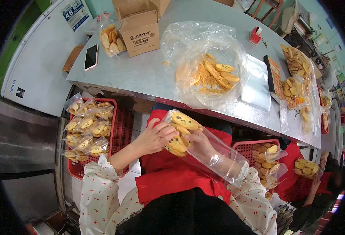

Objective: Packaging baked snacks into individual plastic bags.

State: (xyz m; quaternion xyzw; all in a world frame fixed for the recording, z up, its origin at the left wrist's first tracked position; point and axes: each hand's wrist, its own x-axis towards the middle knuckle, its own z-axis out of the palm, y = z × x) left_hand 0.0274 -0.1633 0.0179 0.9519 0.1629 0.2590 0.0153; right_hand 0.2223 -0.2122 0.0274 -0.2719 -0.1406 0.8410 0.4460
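A clear plastic bag (219,155) lies over my lap, holding several long toasted bread slices (184,121) with dark bits on top. My left hand (157,135) grips the filled end of the bag from outside, fingers over the slices. Inside the bag, through its open end, reaches my right hand (200,142), its fingers against the slices; whether it pinches one cannot be told. On the metal table ahead, a large open plastic bag (184,91) holds more slices and orange crumbs. Flat clear bags (256,88) are stacked beside it.
Red plastic baskets with packed bags stand at left (113,117) and right (243,144). The table carries a phone (91,57), a cardboard box (141,36), a filled bag (113,41), a red tape dispenser (255,35) and more bread bags (297,61). A co-worker (314,188) holds a packed bag at right.
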